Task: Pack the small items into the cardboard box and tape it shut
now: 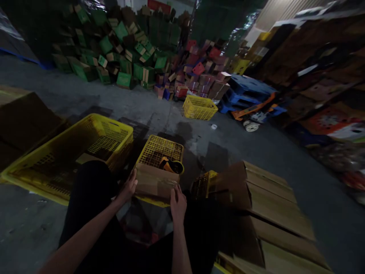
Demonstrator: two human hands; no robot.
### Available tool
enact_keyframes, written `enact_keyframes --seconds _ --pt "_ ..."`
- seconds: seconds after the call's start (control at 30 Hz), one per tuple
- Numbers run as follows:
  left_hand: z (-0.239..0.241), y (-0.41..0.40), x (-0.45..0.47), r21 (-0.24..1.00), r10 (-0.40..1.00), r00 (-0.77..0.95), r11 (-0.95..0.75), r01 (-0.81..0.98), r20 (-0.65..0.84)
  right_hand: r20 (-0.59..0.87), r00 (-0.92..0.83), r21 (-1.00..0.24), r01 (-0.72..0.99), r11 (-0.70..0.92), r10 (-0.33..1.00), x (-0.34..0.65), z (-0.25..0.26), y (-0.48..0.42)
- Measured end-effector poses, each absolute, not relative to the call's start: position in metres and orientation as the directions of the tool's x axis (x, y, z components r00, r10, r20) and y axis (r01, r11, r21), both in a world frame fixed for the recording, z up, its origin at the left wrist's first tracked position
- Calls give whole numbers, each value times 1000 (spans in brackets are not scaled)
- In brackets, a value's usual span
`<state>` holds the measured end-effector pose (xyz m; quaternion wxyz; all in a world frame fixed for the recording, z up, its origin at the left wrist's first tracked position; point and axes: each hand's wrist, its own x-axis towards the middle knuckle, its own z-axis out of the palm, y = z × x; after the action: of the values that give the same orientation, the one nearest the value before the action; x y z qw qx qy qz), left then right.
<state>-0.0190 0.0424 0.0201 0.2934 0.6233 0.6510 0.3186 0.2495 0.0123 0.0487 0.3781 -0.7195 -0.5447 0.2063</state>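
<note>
A brown cardboard box (155, 182) with clear tape toward its right end rests on an upturned yellow crate (161, 146) between my knees. My left hand (131, 185) grips the box's left end, fingers closed against its side. At the right end, my right hand (178, 199) holds the near corner with its fingers bent over the edge. Behind the box, on the crate's slatted top, lies an orange and black tape dispenser (171, 165). The box's underside and far side are hidden.
To my left stands a large yellow crate (125, 131) with a cardboard piece inside. Flattened cardboard (273, 194) is stacked at my right. Farther off are a yellow basket (200, 107), blue pallets (248, 89), an orange pallet jack (253, 110) and heaped green boxes (124, 79).
</note>
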Motion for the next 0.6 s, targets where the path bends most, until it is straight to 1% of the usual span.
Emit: enact_keyframes --seconds 0.07,0.13,0.23,0.33,0.4,0.5,0.6 --pt "18 40 -19 705 999 -23 -8 709 35 147 252 -641 761 -101 957 243 45 10" --pt "17 39 -18 611 998 -8 -34 791 65 168 203 -530 844 -85 965 233 43 6" --pt "15 40 -14 521 988 39 -111 847 146 194 171 -432 899 -72 966 219 43 2" --pt "15 43 -9 454 967 122 -215 865 225 219 157 -394 917 -60 963 212 46 1" --pt "17 44 -4 408 957 152 -246 879 249 227 138 -381 924 -42 964 211 46 1" --pt "20 43 8 345 948 200 -280 896 249 223 129 -377 925 -36 966 213 43 2" --pt "22 38 30 300 925 310 -367 880 221 213 137 -387 921 -45 967 215 39 1"
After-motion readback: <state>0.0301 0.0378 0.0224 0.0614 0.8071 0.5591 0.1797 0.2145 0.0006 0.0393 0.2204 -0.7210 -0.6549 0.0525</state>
